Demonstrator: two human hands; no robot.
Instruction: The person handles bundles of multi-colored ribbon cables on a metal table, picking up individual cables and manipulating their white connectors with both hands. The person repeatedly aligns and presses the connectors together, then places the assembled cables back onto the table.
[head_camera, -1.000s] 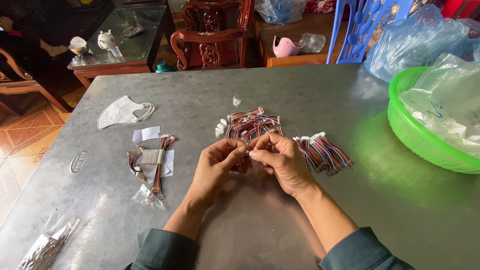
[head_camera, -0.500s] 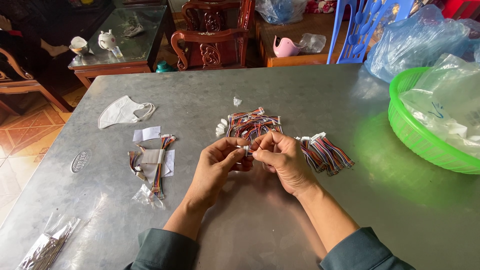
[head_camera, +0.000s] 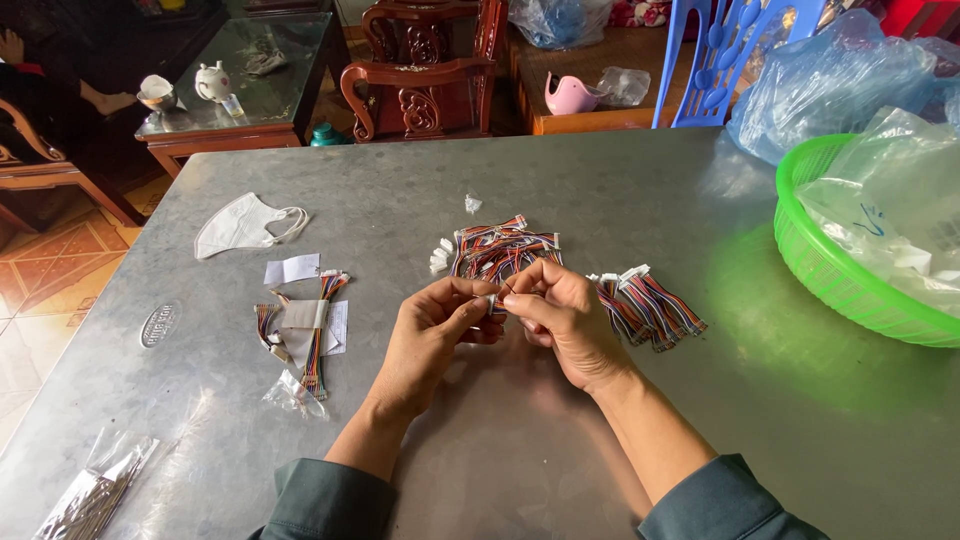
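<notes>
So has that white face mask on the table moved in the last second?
No. The white face mask lies at the same spot beside the small paper slip, far-left on the metal table.

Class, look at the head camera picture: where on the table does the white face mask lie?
The white face mask lies on the grey metal table at its far left, beyond the small white paper slip and left of both hands.

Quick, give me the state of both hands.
Left hand: pinched shut on a small wire harness.
Right hand: pinched shut on the same harness.
</notes>
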